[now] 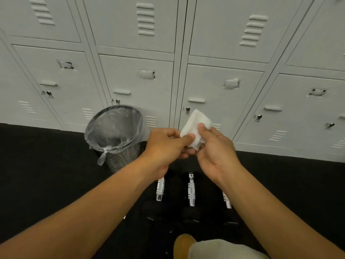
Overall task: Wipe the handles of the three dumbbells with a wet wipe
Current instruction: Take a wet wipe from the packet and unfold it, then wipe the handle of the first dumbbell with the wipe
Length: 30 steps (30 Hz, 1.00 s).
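Grey lockers (220,86) behind, both hands, left hand (164,144) and right hand (214,148), pinch one white wet wipe (194,126) above three dumbbells (191,189).

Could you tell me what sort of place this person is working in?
Probably a gym locker room: a wall of pale grey metal lockers, three black dumbbells with chrome handles on dark flooring, and a lined black wire-mesh bin beside them.

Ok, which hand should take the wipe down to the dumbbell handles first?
Probably right: the right hand pinches the wet wipe from above, directly over the middle handle. The left hand only steadies its edge.
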Available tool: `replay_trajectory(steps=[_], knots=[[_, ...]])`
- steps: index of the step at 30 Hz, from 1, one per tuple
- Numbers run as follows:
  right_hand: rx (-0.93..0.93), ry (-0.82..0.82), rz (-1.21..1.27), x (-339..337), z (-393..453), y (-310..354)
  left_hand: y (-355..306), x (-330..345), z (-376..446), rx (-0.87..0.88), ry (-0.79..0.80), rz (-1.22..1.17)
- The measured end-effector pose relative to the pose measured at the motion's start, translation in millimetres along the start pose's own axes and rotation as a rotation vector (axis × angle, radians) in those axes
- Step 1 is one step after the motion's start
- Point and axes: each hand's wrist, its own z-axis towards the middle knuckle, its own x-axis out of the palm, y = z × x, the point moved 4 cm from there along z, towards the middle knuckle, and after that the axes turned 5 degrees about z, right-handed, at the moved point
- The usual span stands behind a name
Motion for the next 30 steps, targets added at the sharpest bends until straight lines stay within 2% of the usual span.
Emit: replay_trajectory(steps=[3,5,9,11,13,15,16,20,22,25,27,30], knots=[[0.038,-0.014,-0.172,-32,29,-21,27,-15,15,-0.013,0.227,0.387],[0.108,-0.055,-0.288,-62,53,-48,69,-37,22,-0.052,0.328,0.574],[0.311,-0.093,-0.453,-113,97,-110,182,-89,33,-0.105,0.31,0.854],[0.329,-0.095,-0.553,-130,119,-140,233,-106,40,-0.122,0.301,0.915],[0.171,-0.048,-0.869,-145,148,-162,269,-113,48,-0.095,0.297,0.926],[-0.058,0.068,-1.215,-145,177,-179,298,-116,56,-0.076,0.295,0.906],[-0.16,0.134,-1.312,-141,189,-188,311,-117,60,-0.071,0.293,0.883],[-0.503,0.359,-1.439,-118,226,-219,348,-120,70,-0.051,0.254,0.799],[-0.629,0.524,-1.495,-112,239,-235,356,-121,73,-0.033,0.228,0.763],[-0.839,0.729,-1.677,-115,250,-252,362,-121,74,-0.001,0.186,0.731],[-1.032,0.803,-1.772,-119,252,-259,365,-120,72,0.011,0.16,0.715],[-1.167,0.854,-1.841,-120,246,-267,368,-119,69,-0.003,0.14,0.712]])
